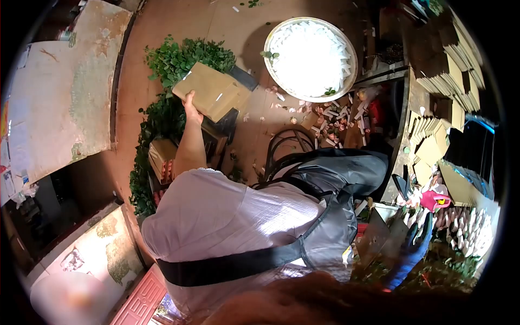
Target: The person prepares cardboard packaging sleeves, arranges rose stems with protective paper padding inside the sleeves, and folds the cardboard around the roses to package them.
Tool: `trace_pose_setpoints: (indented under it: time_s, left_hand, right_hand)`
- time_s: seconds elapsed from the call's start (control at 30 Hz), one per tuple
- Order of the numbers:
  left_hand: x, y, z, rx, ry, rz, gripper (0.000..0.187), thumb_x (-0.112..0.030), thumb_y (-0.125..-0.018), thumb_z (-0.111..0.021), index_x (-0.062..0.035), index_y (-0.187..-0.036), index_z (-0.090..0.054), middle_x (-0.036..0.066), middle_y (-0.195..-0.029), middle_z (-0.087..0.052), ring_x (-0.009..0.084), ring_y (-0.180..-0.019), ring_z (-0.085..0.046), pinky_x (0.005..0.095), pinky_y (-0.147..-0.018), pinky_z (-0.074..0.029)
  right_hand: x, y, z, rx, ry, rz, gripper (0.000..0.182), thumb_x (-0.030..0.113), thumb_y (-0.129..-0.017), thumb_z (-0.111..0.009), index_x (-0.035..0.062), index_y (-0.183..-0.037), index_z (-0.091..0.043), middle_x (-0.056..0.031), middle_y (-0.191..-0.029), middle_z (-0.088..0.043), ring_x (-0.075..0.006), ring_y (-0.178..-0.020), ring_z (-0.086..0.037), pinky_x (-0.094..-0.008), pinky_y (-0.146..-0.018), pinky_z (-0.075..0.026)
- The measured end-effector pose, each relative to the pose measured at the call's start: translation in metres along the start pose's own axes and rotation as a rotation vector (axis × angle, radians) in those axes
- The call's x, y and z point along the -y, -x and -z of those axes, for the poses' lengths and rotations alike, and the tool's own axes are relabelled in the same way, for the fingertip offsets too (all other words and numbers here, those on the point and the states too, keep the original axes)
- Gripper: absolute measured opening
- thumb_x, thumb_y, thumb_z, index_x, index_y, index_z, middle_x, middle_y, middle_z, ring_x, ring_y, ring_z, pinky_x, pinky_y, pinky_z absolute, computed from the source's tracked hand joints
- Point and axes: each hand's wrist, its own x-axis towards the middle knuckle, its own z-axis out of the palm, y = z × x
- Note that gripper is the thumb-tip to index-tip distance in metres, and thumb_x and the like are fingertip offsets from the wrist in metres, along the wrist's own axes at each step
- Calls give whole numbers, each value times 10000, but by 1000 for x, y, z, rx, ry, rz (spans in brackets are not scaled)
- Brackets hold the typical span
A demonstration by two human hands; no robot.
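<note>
My left hand [192, 110] reaches out with bare fingers gripping the near left edge of a tan piece of cardboard [216, 93]. The thumb lies on the cardboard's face, while the other fingers are mostly hidden. A mass of green leafy stems [189, 57] is right behind the cardboard. Below my forearm, a cardboard-wrapped bundle [160, 154] shows pink-red heads beside more dark leaves [157, 122]. My right hand does not show; the pale shirt and dark apron [346, 168] fill the middle of the view.
A round basin [354, 70] heaped with small white pieces stands at the top. Petals and white bits [330, 122] litter the floor beside it. Cardboard stacks [457, 70] line the right, above a bench with pink-handled cutters [433, 200]. Worn pale panels [81, 92] stand on the left.
</note>
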Motion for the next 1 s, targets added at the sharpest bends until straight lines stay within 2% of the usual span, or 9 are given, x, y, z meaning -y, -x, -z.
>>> trace_pose_setpoints:
  time_s: [0.17,0.23,0.37,0.5,0.53,0.57,0.63,0.73,1.0]
  left_hand:
    - [21,-15,73,6,158,-5,791,-457,-811,-724,-95,-1457,-447,99,-1401,-547,328,-1230,-563,501,-1024,-470]
    - [42,1,70,-642,-42,-150,803,-415,-827,-717,-62,-1489,-433,147,-1458,-530,361,-1262,-558,499,-1052,-452]
    - [75,53,44,-858,-544,58,810,-389,-823,-681,-24,-1496,-416,251,-1399,-574,413,-1226,-589,482,-1048,-455]
    - [214,0,63,137,-252,338,393,-454,-955,-598,-145,-1186,-672,46,-1025,-679,228,-915,-657,361,-711,-537]
    - [198,43,-13,63,-498,380,349,-452,-969,-590,-174,-1167,-664,28,-987,-662,219,-849,-633,353,-682,-512]
    - [204,54,-60,101,-620,483,404,-379,-991,-571,-149,-1323,-576,64,-1169,-687,218,-1022,-669,391,-882,-526]
    - [189,101,-153,393,-862,435,379,-263,-983,-606,-90,-1320,-586,95,-1218,-688,214,-1070,-664,374,-897,-532]
    - [263,134,-262,971,-829,-83,472,-249,-921,-676,9,-1307,-593,138,-1249,-687,252,-1149,-650,377,-1004,-502]
    - [239,378,-426,1634,-760,-447,137,-159,-970,-649,-66,-1051,-710,41,-840,-707,96,-750,-636,259,-684,-510]
  right_hand:
    - [7,-15,-10,10,114,78,533,-55,-924,-643,1,-1441,-525,-132,-1443,-578,-241,-1317,-556,-366,-1110,-431]
    - [13,-18,-18,-9,200,135,534,-59,-901,-665,-2,-1419,-550,-137,-1422,-597,-259,-1314,-562,-363,-1120,-419]
    - [-5,-1,-11,-2,156,98,528,-58,-887,-674,0,-1401,-569,-145,-1422,-594,-277,-1308,-566,-377,-1116,-427]
    - [5,22,3,-11,383,139,524,-49,-907,-665,-4,-1417,-550,-161,-1427,-580,-270,-1305,-563,-382,-1090,-457]
    - [1,30,7,-27,367,112,528,-45,-909,-670,-2,-1421,-547,-165,-1423,-581,-269,-1302,-565,-379,-1080,-463]
    - [-2,36,9,-44,351,83,532,-41,-911,-674,1,-1425,-544,-169,-1419,-582,-269,-1298,-567,-376,-1071,-470]
    - [8,54,10,-55,354,-45,472,26,-966,-637,2,-1427,-540,-177,-1403,-591,-295,-1291,-565,-391,-1077,-451]
    - [-18,107,18,-169,288,-174,414,112,-1022,-579,-6,-1417,-539,-178,-1414,-583,-315,-1289,-559,-420,-1105,-413]
    - [-34,171,-25,-472,-92,-477,482,154,-959,-670,3,-1403,-559,-162,-1403,-602,-254,-1261,-590,-369,-1059,-458]
